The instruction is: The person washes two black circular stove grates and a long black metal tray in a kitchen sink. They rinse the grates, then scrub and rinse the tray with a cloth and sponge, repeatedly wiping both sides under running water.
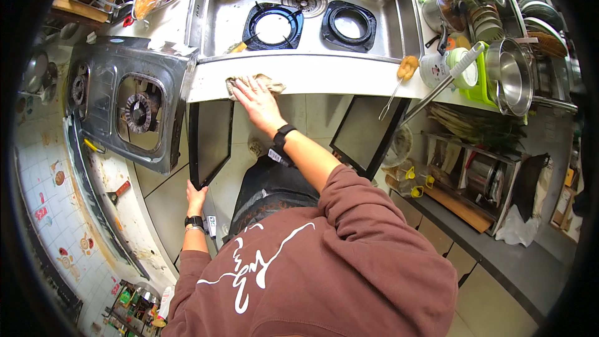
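Observation:
My right hand (255, 100) presses a crumpled beige cloth (273, 85) onto the white counter edge (327, 75) in front of the steel sink (215, 14). Lower left, my left hand (196, 196) holds the outer edge of a black-framed cabinet door (210, 140) that stands ajar. Inside the sink lie two black stove grates, a left one (252, 23) with prongs and a right one (331, 21) with a ring. A yellowish tool (238, 47) rests by the left grate, partly hidden.
A steel gas hob (100, 103) with bare burners sits tilted at the left. Another cabinet door (369, 126) is ajar on the right. A tan scrubber (408, 66), steel pots (514, 75) and a dish rack with plates (529, 0) crowd the right side.

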Motion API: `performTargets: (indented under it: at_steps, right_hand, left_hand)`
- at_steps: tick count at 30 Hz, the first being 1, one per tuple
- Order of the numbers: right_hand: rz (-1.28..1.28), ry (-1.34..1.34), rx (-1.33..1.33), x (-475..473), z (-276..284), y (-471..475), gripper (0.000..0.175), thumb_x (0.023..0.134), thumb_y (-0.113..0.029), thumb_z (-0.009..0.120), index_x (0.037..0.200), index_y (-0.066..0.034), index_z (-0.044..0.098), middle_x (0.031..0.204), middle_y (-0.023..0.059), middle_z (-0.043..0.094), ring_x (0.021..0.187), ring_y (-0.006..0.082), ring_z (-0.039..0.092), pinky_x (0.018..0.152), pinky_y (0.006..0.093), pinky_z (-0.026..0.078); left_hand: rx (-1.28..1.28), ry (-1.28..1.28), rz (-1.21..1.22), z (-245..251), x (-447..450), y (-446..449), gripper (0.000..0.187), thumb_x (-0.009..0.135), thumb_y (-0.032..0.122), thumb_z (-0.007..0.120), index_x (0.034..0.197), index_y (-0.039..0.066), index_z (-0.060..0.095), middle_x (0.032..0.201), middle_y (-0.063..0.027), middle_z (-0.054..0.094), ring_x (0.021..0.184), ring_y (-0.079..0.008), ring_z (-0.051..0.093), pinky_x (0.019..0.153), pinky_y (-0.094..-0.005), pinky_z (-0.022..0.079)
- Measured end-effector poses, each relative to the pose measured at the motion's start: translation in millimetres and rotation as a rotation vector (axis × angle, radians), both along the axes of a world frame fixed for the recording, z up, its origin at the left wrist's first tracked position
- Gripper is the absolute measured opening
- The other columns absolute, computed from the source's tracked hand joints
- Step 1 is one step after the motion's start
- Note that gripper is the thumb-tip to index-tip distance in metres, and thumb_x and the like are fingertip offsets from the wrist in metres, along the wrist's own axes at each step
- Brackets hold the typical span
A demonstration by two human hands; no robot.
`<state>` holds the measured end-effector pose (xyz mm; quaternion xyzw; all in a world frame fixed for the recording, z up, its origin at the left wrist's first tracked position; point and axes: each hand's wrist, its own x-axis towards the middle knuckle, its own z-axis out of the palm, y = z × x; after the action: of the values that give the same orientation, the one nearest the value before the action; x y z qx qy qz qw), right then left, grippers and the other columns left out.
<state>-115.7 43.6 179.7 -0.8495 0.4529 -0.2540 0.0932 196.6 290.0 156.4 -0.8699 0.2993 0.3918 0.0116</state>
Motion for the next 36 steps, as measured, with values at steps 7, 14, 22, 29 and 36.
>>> performTargets:
  at_steps: [7,14,22,29,36]
  right_hand:
    - [-0.273,0.060,0.041,-159.4,5.0,-20.6,0.049,0.072,0.004,0.060,0.120,-0.0072,0.058,0.136,0.0106,0.051,0.129,0.0304,0.044,0.110,0.0447,0.032]
    - [-0.476,-0.206,0.193,-204.3,26.8,-27.7,0.036,0.089,-0.006,0.052,0.125,-0.0084,0.058,0.131,0.0113,0.055,0.125,0.0295,0.047,0.106,0.0414,0.035]
    - [-0.381,-1.956,1.127,-186.8,103.7,-7.7,0.041,0.101,-0.029,0.042,0.128,0.0005,0.049,0.126,0.0144,0.057,0.113,0.0284,0.056,0.100,0.0429,0.044]
    - [0.011,-1.807,1.002,-225.6,174.6,-29.2,0.043,0.098,-0.030,0.048,0.128,0.0009,0.049,0.122,0.0155,0.059,0.110,0.0280,0.058,0.096,0.0423,0.047]
    - [-0.543,-0.275,0.236,-252.9,150.8,-128.1,0.032,0.089,-0.033,0.062,0.102,-0.0028,0.063,0.084,0.0123,0.067,0.077,0.0215,0.063,0.070,0.0346,0.050]
  left_hand:
    - [0.005,0.237,0.105,16.4,-36.1,-9.1,0.081,0.074,0.013,0.069,0.142,-0.006,0.027,0.140,-0.0235,0.042,0.131,-0.0319,0.039,0.108,-0.0364,0.032]
    - [0.068,0.645,0.014,33.7,-127.0,-29.5,0.071,0.081,0.010,0.060,0.140,-0.009,0.028,0.141,-0.0228,0.042,0.133,-0.0303,0.037,0.108,-0.0334,0.030]
    - [0.107,1.177,-0.146,40.6,-230.6,-121.7,0.077,0.094,0.017,0.053,0.151,0.009,0.002,0.156,-0.0146,0.018,0.137,-0.0220,0.030,0.109,-0.0395,0.031]
    - [-0.331,0.816,-0.623,87.2,-200.4,-160.3,0.044,0.091,0.016,0.053,0.133,0.004,0.049,0.117,-0.0131,0.063,0.107,-0.0217,0.059,0.092,-0.0336,0.047]
    - [-0.542,0.416,-0.341,130.6,-78.5,-41.9,0.036,0.092,0.020,0.052,0.123,0.004,0.056,0.118,-0.0168,0.062,0.110,-0.0290,0.058,0.096,-0.0379,0.045]
